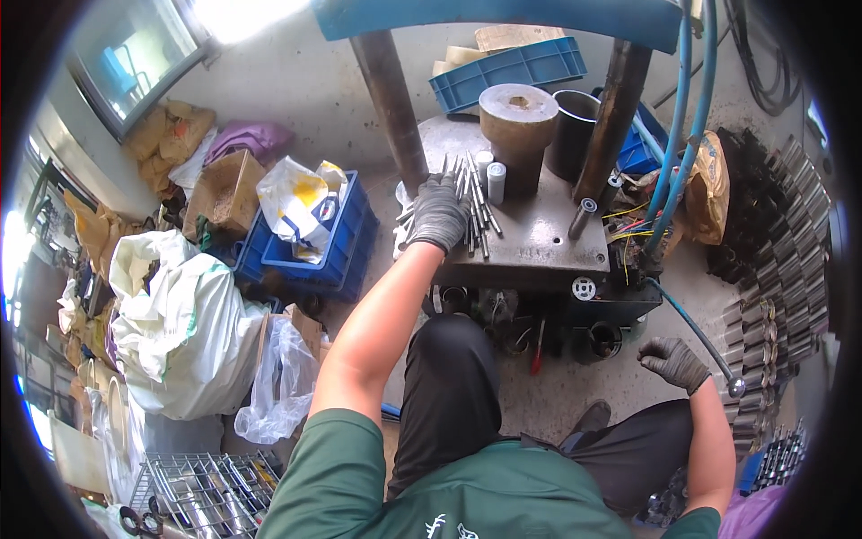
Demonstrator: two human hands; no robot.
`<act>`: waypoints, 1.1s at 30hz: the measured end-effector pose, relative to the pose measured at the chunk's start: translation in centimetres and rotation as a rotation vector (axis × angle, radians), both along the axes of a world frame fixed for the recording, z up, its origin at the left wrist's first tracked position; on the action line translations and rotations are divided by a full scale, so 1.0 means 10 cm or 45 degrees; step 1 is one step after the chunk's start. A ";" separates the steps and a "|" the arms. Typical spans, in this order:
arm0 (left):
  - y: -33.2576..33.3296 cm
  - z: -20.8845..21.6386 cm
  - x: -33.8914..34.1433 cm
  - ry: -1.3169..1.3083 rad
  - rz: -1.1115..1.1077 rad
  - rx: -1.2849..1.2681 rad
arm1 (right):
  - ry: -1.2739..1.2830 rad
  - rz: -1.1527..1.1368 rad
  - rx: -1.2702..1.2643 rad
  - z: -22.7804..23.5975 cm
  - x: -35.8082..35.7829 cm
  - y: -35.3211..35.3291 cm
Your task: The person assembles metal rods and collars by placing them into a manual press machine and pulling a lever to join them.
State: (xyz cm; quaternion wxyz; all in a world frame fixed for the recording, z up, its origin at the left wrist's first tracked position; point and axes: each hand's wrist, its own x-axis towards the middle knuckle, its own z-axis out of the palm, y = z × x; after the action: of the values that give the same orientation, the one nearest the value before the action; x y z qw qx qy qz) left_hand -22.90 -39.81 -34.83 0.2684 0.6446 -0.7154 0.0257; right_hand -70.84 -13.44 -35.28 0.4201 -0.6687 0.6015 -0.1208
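My left hand (438,217), in a grey work glove, lies over a pile of slim metal shafts (479,208) on the steel press table. Its fingers stretch forward onto the shafts; the fingertips are partly hidden, and no firm grip shows. Beside the pile stand two small silvery cylinders (496,182). My right hand (675,364), gloved too, hovers above my right knee with fingers curled in and nothing visible in them. Close to it is the ball-ended lever (735,386) of the press, apart from the hand.
A thick round metal block (518,112) stands on the table (548,238) between the press posts. Blue hoses (690,135) hang at the right, with stacked metal tubes (754,350) beyond. To the left are a blue crate (357,242) and a white sack (180,332).
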 end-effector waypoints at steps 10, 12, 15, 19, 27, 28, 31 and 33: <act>2.22 -1.29 1.69 0.954 0.020 -0.362 | -0.315 -0.282 0.143 -0.22 -0.07 0.06; 3.06 -2.16 2.04 1.164 0.406 -0.189 | -0.396 -0.277 0.147 -0.31 -0.21 0.07; 4.23 -2.98 2.20 0.703 0.815 0.224 | -0.350 -0.257 0.098 -0.37 -0.28 0.04; 5.01 -3.77 2.37 0.224 0.985 0.887 | -0.227 -0.268 0.118 -0.43 -0.37 -0.12; 4.34 -3.43 2.31 0.009 1.228 1.465 | -0.195 -0.339 0.098 -0.67 -0.67 -0.09; 4.31 -3.44 2.31 0.017 1.227 1.468 | -0.189 -0.335 0.097 -0.67 -0.68 -0.11; 4.17 -3.45 2.25 0.305 1.514 1.329 | -0.186 -0.339 0.090 -0.70 -0.76 -0.07; 4.04 -3.35 2.16 0.257 1.511 1.351 | -0.162 -0.358 0.090 -0.69 -0.78 -0.04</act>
State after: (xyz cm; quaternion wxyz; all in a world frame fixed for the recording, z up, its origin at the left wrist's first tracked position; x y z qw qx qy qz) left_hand -1.32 0.63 -68.32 -0.0690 0.9583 -0.1425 -0.2379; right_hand -78.64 -13.82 -42.14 0.4595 -0.5537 0.6652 -0.1995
